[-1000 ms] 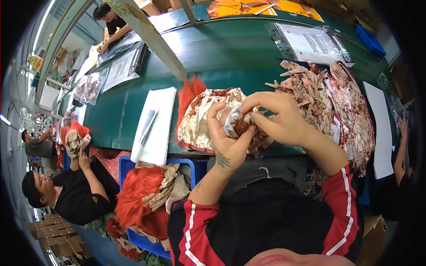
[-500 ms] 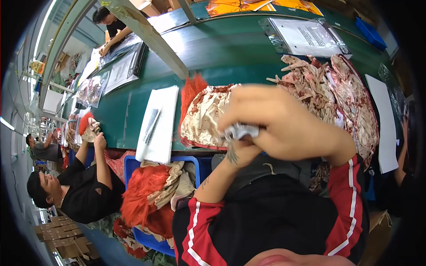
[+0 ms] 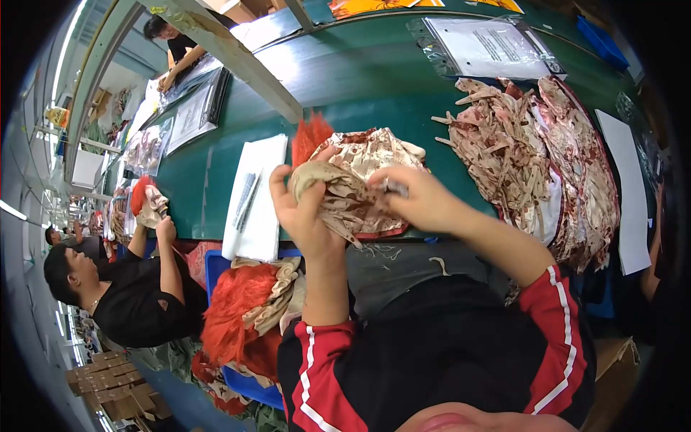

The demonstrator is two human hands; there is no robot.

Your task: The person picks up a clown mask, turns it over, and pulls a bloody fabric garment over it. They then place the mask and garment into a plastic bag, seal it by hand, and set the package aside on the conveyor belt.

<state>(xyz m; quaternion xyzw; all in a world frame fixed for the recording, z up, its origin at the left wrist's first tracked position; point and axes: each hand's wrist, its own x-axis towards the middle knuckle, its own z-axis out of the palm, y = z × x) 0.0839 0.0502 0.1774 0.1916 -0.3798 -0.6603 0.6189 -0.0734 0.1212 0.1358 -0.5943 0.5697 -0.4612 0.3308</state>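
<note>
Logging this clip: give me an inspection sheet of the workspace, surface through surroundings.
Surface: green table, partly covered.
Job's things: stained beige cloth in hand; ruffled stained piece beyond; red hair; stained heap at right.
Clutter: white plastic stack; loose threads near the table's front edge; blue bin, full.
Hands: left hand holds the beige cloth; right hand close beside it, contact unclear.
Cables: nothing seen.
Surroundings: co-worker at left; cardboard boxes.

Table before the worker: sheet stack left, garment middle, cloth heap right, packet behind the heap. Off the near edge, left: bin with wigs in it. Co-worker farther left.
</note>
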